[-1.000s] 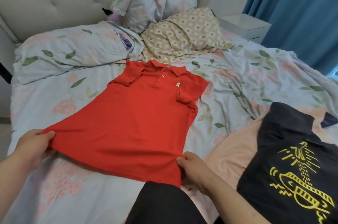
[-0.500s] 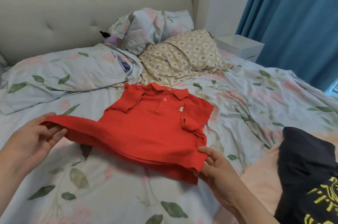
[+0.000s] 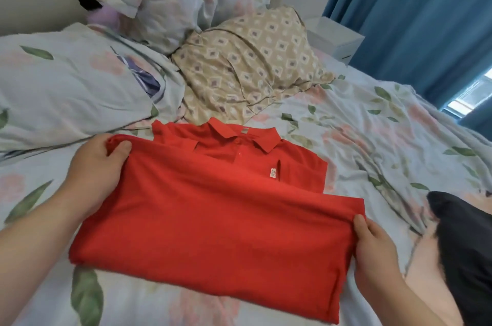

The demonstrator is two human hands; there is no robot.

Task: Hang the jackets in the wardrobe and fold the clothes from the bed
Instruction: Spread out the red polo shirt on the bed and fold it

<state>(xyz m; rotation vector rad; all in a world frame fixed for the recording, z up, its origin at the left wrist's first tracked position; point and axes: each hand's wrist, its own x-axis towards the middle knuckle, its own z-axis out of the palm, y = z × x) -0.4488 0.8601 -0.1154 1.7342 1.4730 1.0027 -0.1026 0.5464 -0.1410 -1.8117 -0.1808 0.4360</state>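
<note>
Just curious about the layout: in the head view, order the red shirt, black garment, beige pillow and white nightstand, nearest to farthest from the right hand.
1. red shirt: pinched by the right hand, in front.
2. black garment: just right of it.
3. beige pillow: farther off, centre.
4. white nightstand: farthest, behind the pillow's right side.

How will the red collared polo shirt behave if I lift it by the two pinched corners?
Likely floppy: the red collared polo shirt folds over itself softly between left hand and right hand. Probably light: mere pinches carry its hem.
</note>
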